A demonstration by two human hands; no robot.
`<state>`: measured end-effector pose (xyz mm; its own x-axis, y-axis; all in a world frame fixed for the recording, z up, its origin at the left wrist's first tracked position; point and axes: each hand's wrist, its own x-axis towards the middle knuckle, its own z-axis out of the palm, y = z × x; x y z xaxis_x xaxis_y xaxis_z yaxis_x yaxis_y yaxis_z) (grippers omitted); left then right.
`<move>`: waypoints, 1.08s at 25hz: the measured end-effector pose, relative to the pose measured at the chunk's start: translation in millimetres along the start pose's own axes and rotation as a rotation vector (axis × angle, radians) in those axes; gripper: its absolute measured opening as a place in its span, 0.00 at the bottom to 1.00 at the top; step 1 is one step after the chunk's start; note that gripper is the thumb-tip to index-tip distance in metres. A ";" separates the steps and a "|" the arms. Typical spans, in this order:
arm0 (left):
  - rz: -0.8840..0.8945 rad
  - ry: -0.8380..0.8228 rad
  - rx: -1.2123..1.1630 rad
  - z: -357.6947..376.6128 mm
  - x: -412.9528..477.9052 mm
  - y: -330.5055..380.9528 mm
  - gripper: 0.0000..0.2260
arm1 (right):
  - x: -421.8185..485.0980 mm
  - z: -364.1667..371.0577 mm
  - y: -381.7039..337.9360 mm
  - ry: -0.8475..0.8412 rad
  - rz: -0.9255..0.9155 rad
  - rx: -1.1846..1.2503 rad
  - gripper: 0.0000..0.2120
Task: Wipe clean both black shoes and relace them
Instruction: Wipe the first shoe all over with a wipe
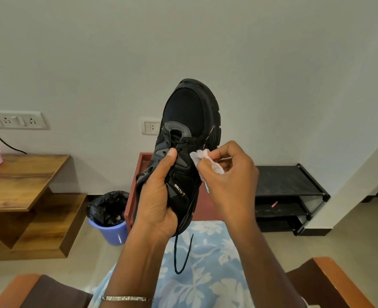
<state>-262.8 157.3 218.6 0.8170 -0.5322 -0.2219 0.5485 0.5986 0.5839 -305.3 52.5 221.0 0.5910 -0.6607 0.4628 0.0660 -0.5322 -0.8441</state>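
The left hand (pixel 159 196) holds the shoe (pixel 186 138) tight, the right hand (pixel 225 174) pinches a wipe (pixel 198 157), and the loose lace (pixel 183 254) could snag.

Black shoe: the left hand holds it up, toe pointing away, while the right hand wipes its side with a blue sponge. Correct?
No sponge: the head view shows the right hand pinching a crumpled white wipe at the side of the black shoe. The left hand does hold it up, toe away.

The shoe (pixel 189 116) is matt cloth with a ridged rubbery sole, the wipe (pixel 197 157) touching it soft and crumpled, the bin (pixel 113 233) left of it smooth plastic.
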 end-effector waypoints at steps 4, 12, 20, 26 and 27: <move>-0.046 -0.024 -0.042 -3.2 1.1 -0.3 0.14 | -14.2 1.2 9.3 -0.063 0.058 0.025 0.08; -0.019 0.003 0.000 -8.0 3.3 1.9 0.12 | 1.7 3.8 2.3 -0.032 -0.061 0.027 0.06; -0.067 -0.060 -0.108 -7.9 4.0 3.9 0.14 | -15.6 1.0 10.6 -0.134 -0.018 0.105 0.05; -0.063 -0.072 -0.128 -11.7 9.4 2.0 0.14 | -1.0 0.8 3.9 -0.096 -0.104 0.054 0.06; -0.081 -0.080 -0.143 -12.9 9.6 3.5 0.15 | -10.6 2.3 7.5 -0.104 -0.107 0.070 0.06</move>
<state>-250.7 162.0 208.4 0.7553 -0.6248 -0.1977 0.6365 0.6277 0.4482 -309.2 56.7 209.1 0.6575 -0.5420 0.5234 0.1869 -0.5556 -0.8102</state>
